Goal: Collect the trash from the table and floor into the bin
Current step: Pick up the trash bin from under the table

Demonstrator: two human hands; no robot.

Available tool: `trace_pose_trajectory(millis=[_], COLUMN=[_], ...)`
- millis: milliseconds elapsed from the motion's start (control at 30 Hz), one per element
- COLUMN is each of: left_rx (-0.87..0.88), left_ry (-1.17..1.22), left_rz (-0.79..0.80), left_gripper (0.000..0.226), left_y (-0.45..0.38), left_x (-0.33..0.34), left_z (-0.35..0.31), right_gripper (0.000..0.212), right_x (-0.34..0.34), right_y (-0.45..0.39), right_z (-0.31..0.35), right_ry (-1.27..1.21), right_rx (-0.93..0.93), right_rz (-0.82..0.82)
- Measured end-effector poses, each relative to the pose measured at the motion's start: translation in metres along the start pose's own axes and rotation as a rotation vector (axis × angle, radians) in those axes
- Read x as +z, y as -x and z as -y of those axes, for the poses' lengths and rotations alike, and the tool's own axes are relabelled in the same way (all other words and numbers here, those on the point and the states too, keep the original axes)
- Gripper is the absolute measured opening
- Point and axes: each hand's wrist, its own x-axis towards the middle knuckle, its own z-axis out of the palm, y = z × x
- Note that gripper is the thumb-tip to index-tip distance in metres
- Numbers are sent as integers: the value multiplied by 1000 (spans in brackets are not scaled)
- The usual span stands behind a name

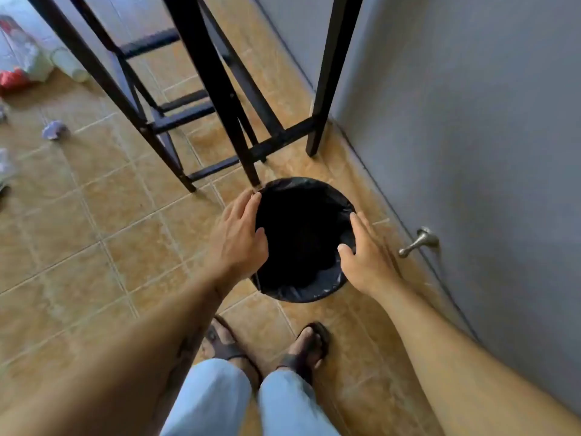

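Two open hands, left hand [240, 237], right hand [364, 262], flanking bin [301, 291] rim

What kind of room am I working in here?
Likely a home dining or kitchen corner: tan tiled floor, black stool legs, a lined bin beside a grey wall with a doorstop.

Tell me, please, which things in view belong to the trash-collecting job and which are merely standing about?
Job: bin, left hand and right hand at its rim; crumpled paper, plastic cup, red wrapper on the floor.
Standing about: black stools, door stopper.
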Motion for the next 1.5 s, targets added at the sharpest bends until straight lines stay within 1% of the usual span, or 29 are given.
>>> trace_pose_trajectory(millis=[67,133,300,367,467,533,633,767,867,933,1033,1100,1200,1300,1400,1500], left_rx=[-24,-47,-22,-12,23,16,-13,-53,-62,-68,-104,-122,-82,-115,-95,-98], left_ry=[-17,-24,-70,-60,-39,-14,21,82,131,147,154,162,211,230,280,297], left_rz=[-64,-100,-124,-106,-79,-68,-71,-85,-100,-92,-80,-73,-112,-134,-177,-242], left_gripper=[67,67,67,71,81,82,80,79,74,74,77,81,81,82,85,86], left_y=[-14,-22,-36,-43,-48,-51,-53,-45,-31,-22,-8,4,26,57,87,118], left_x=[23,45,84,94,101,101,96,77,52,29,-15,-49,-107,-174,-232,-290], left_z=[20,42,77,86,94,96,94,86,77,69,53,41,15,-12,-32,-54], right_gripper=[72,74,79,79,80,82,86,94,95,91,84,81,78,73,71,76], right_x=[21,39,74,82,89,91,91,80,62,43,9,-15,-54,-91,-124,-154], right_y=[-25,-43,-74,-84,-92,-95,-95,-81,-61,-45,-18,6,50,101,143,183], right_z=[-17,-31,-56,-63,-64,-62,-60,-54,-39,-23,7,29,66,109,150,185], right_ry=[87,107,133,90,49,58,69,102,130,120,61,7,-27,-41,-183,-402], right_rx=[-36,-24,-18,-22,-80,-74,-57,-111,-149,-179,-172,-171,-176,-182,-198,-198], right_rz=[-58,-64,-153,-189,-271,-302,-288,-273,-281,-292,-294,-284,-303,-323,-343,-353])
